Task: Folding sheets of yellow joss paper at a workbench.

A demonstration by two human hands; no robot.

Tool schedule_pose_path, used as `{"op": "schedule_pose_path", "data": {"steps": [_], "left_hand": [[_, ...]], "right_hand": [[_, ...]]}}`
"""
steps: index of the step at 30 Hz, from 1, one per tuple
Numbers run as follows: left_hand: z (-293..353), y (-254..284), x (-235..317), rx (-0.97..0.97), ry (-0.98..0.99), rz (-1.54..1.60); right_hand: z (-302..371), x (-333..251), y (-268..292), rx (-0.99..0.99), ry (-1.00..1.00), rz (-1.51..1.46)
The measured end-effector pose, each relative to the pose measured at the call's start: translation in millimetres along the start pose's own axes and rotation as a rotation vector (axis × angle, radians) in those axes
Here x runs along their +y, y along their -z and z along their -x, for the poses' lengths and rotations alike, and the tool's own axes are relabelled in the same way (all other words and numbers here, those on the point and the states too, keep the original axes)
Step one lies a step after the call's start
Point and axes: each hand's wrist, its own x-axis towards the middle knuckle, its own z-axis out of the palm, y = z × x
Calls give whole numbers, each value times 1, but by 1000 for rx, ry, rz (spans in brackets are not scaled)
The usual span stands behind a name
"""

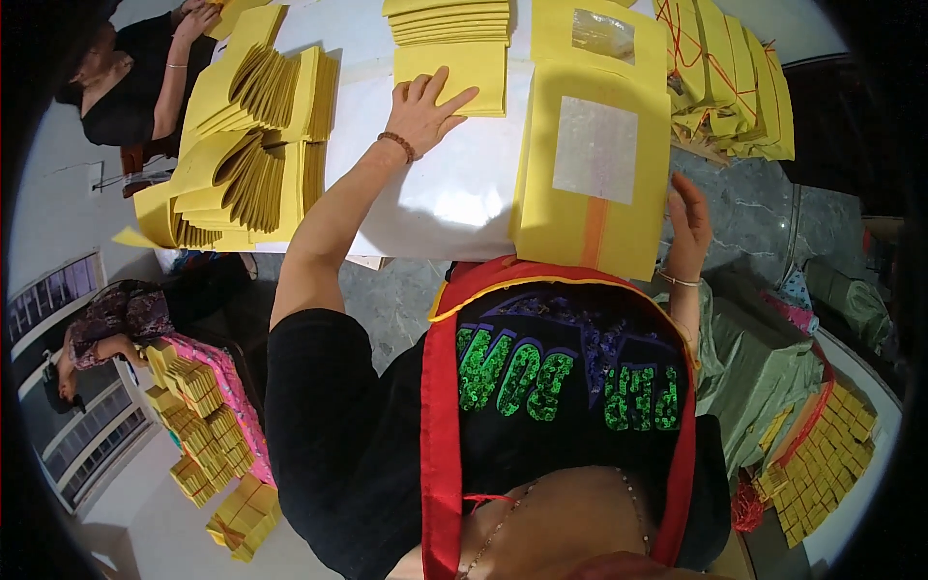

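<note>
My left hand (425, 108) lies flat with spread fingers on a small stack of yellow paper sheets (476, 77) on the white table (454, 184). My right hand (688, 224) grips the right edge of a tall stack of larger yellow sheets (592, 208), each with a silver foil square (594, 150) and an orange stripe. A second foil-marked stack (599, 34) lies just behind it. My left wrist wears a bead bracelet, my right a thin bangle.
Fanned folded yellow sheets (253, 145) fill the table's left side. Tied yellow bundles (730, 82) lie at the far right. Another person (130, 77) works at the far left corner; a second person (106, 324) sits by stacked yellow packs (198, 420). More packs (822, 464) sit lower right.
</note>
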Motion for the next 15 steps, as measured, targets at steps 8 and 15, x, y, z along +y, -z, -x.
{"op": "schedule_pose_path", "data": {"steps": [8, 15], "left_hand": [[-12, 25, -9, -149, -107, -39], [-21, 41, -2, 8, -93, 96]], "right_hand": [[10, -32, -10, -291, 577, 686], [10, -25, -12, -258, 545, 584]]}}
